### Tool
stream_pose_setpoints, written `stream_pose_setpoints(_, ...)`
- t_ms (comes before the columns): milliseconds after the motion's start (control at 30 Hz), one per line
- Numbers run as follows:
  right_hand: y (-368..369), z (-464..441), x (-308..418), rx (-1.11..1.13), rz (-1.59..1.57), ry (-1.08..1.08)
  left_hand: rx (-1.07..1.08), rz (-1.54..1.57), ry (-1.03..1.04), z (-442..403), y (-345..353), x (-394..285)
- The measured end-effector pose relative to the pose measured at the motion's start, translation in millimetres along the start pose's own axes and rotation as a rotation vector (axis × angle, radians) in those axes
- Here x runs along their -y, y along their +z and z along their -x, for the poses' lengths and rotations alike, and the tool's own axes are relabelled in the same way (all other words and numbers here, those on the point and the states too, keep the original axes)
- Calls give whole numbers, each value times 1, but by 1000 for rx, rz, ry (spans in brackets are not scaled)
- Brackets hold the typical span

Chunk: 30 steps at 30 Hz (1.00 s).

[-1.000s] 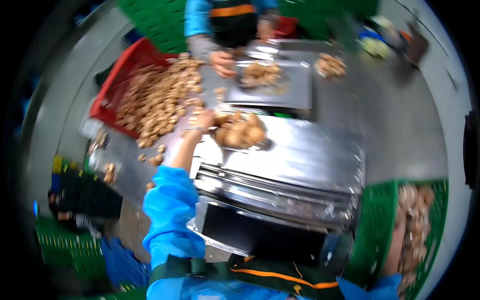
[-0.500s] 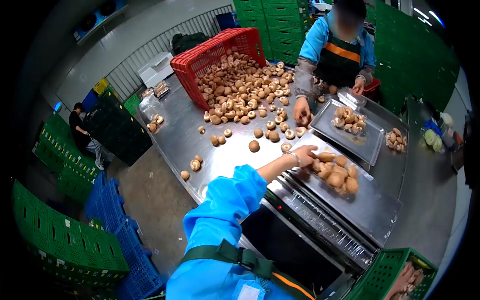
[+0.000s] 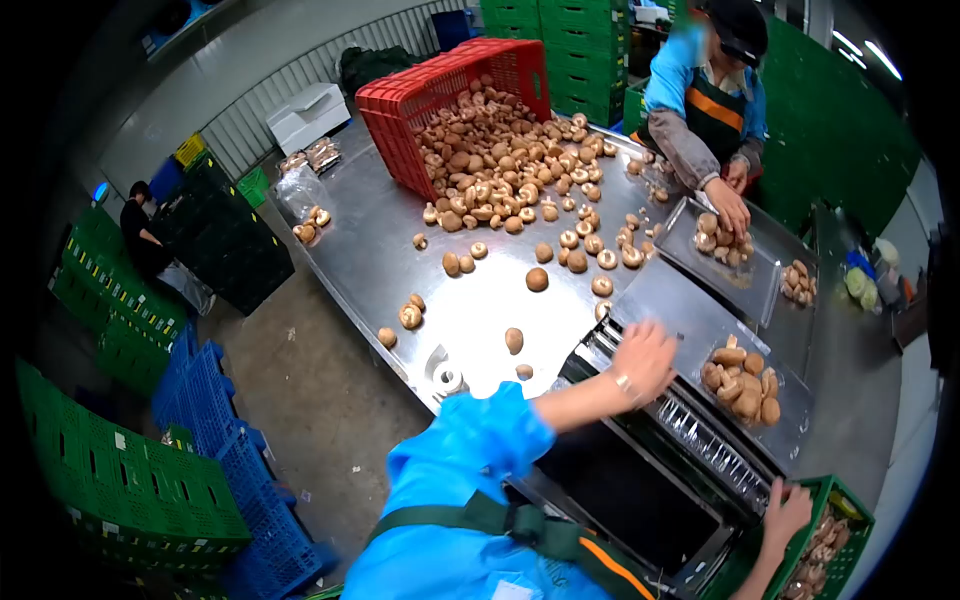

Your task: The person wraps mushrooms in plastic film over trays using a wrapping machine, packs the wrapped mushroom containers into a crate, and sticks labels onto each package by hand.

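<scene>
My left hand (image 3: 643, 358), slightly blurred, hovers over the left part of the wrapping machine's metal top; its fingers look loosely spread, with nothing visible in them. My right hand (image 3: 788, 512) is at the machine's right end, beside a green crate (image 3: 850, 490), its fingers apart. Between my hands runs a slot with shiny clear film (image 3: 705, 445). Beyond it, a cluster of brown shiitake mushrooms (image 3: 745, 392) sits on the flat metal plate (image 3: 665, 305), apart from both hands. Whether the right fingertips touch the film is hard to see.
A tipped red crate (image 3: 400, 150) spills shiitake across the steel table (image 3: 370, 240). Opposite, a co-worker's hand (image 3: 728, 208) reaches over mushrooms on a metal tray (image 3: 765, 290). A white roll (image 3: 445, 375) lies near the table's edge. Green crates (image 3: 130, 480) and blue pallets (image 3: 260, 500) stand left.
My left hand has left the mushroom cluster and drawn back over the machine. My right hand has come into view at lower right. The co-worker's hand has moved onto the tray's mushrooms.
</scene>
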State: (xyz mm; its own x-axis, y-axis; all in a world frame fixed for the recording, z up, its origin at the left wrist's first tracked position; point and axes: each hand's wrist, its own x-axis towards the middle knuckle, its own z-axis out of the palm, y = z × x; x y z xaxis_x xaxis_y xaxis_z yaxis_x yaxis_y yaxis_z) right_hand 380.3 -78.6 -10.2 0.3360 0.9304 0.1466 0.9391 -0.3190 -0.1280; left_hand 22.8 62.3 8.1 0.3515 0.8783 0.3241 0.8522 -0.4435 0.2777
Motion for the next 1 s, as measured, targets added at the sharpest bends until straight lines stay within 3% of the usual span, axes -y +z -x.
stream_pose_setpoints(33, 11, 6, 1, -7, 259, 121, 40, -172, -9, 15, -2, 8)
stream_pose_setpoints(133, 42, 17, 21, -116, 258, -7, 284, -310, -49, 35, 5, 9)
stream_pose_setpoints(200, 43, 2, 33, -9, 129, 73, 380, -259, -48, 21, 12, 1)
stream_pose_setpoints(300, 51, -11, 25, 129, -132, 107, 284, -41, -115, 5, 51, 13)
stream_pose_setpoints(367, 72, -10, -29, 235, -654, 22, 332, 495, -180, 4, 51, 33)
stream_pose_setpoints(400, 56, 2, -42, 407, -991, 232, 459, 946, -335, 10, 29, 37)
stream_pose_setpoints(433, 46, 19, -58, 668, -1518, 289, 627, 1232, -597, 16, -1, 36)
stream_pose_setpoints(467, 37, 36, -74, 972, -1947, 485, 722, 1701, -673, 34, -8, 46)
stream_pose_setpoints(500, 37, 49, -88, 1379, -2570, 472, 878, 2040, -825, 46, -19, 42)
stream_pose_setpoints(533, -7, 57, -53, 1288, -2508, 471, 1038, 2318, -800, 55, -25, 35)
stream_pose_setpoints(567, -49, 56, -12, 1202, -2448, 466, 1193, 2505, -622, 53, -25, 29)
stream_pose_setpoints(633, -75, 14, 8, 733, -2743, 270, 666, 2484, 3, 8, -56, 3)
stream_pose_setpoints(667, -80, -8, 9, 473, -2853, 156, 434, 2530, 109, -26, -57, -5)
stream_pose_setpoints(700, -79, -33, 1, 203, -2936, 19, 323, 2671, 30, -61, -59, -12)
stream_pose_setpoints(733, -46, -105, -68, 437, -2581, 188, 156, 2395, 35, -94, -44, -17)
stream_pose_setpoints(767, -40, -136, -32, 228, -2389, -29, -2, 2112, 42, -126, -26, -21)
stream_pose_setpoints(800, -18, -163, 0, 69, -2084, -105, 10, 1735, 69, -151, 3, -21)
stream_pose_setpoints(867, 31, -206, 54, -186, -1352, -35, 21, 1088, 127, -171, 76, -10)
stream_pose_setpoints(900, 70, -223, 44, -35, -971, -159, 27, 824, 154, -170, 109, -4)
stream_pose_setpoints(933, 69, -209, 70, 212, -755, -175, 147, 784, 167, -165, 133, 0)
stream_pose_setpoints(1000, 73, -197, 82, 340, -905, 36, 359, 851, 140, -162, 137, 9)
